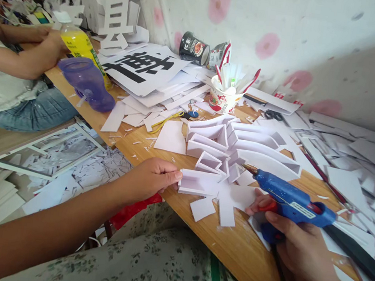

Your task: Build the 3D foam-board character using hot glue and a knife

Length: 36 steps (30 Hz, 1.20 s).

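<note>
My right hand (pixel 293 240) is closed around a blue hot glue gun (pixel 290 201), a finger on its red trigger. Its brass nozzle points left at a white foam-board letter piece (pixel 230 153) made of strips standing on edge on the wooden table (pixel 228 247). My left hand (pixel 153 177) pinches the near-left end of that white piece at the table's edge. Small white offcuts lie just in front of the piece.
Another person sits at the left, a hand by a yellow bottle (pixel 80 46) and a purple jug (pixel 86 82). A printed black character sheet (pixel 142 66), a paper cup of sticks (pixel 226 97), scissors (pixel 273 115) and many white scraps cover the table. A black strip (pixel 359 255) lies right.
</note>
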{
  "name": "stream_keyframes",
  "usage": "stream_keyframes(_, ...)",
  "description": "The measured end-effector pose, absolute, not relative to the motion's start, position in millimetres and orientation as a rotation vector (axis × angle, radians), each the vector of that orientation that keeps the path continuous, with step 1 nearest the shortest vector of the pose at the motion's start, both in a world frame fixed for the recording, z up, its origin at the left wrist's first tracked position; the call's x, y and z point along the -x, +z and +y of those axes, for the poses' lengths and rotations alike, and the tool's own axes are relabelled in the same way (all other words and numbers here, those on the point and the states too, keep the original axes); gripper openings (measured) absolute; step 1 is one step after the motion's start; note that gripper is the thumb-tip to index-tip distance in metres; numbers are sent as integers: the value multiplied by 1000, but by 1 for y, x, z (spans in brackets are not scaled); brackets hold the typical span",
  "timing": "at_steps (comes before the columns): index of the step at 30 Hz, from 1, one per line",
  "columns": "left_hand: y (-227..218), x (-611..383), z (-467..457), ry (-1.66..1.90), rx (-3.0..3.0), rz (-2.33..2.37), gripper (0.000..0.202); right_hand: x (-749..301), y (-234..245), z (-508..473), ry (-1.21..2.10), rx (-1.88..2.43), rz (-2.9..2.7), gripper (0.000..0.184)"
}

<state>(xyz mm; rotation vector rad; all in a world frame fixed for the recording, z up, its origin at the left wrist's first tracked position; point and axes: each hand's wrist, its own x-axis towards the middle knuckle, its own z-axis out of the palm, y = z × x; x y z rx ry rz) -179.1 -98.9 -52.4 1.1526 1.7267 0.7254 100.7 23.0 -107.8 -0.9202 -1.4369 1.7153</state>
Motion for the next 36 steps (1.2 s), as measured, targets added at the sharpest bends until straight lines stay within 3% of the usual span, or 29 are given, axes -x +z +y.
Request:
stream_keyframes(9,-86,164,-124,957,-1256,2150,41,-100,-108,23,1703,915,-1428,14)
stream_keyframes(14,-103,144,-126,1195,-1331,2246,28,-101,-109,23,1697,922,-1425,12)
stream_keyframes(20,-108,138,-122,1225,-1425,2212,15,-101,-110,23,1709,928,-1414,12)
stream_keyframes(36,-112,148,-116,1252,-1308,2163,24,-101,-112,23,1704,927,-1433,15)
